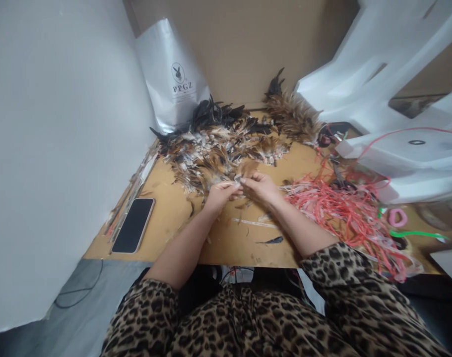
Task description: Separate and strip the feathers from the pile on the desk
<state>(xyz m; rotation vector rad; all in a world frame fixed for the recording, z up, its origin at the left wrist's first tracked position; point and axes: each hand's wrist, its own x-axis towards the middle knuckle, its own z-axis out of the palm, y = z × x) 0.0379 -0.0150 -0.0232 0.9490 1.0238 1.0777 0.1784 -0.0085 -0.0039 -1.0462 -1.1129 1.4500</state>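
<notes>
My left hand (222, 192) and my right hand (261, 187) meet over the table with their fingertips pinched together. Between them is a small feather (238, 179), its pale, fluffy end showing at the fingertips; its exact shape is too blurred to make out. Just beyond my hands lies a broad heap of brown, black and whitish feathers (211, 144). A loose dark feather (273, 240) and a thin white strip (253, 222) rest on the table nearer to me.
A phone (133, 225) lies at the table's (166, 193) left side. Behind the feathers stands a silver bag (173, 84). To the right are a bundle of brown feathers (294, 116), tangled pink-red strips (341, 210), scissors (339, 178) and white foam-like packaging (374, 168).
</notes>
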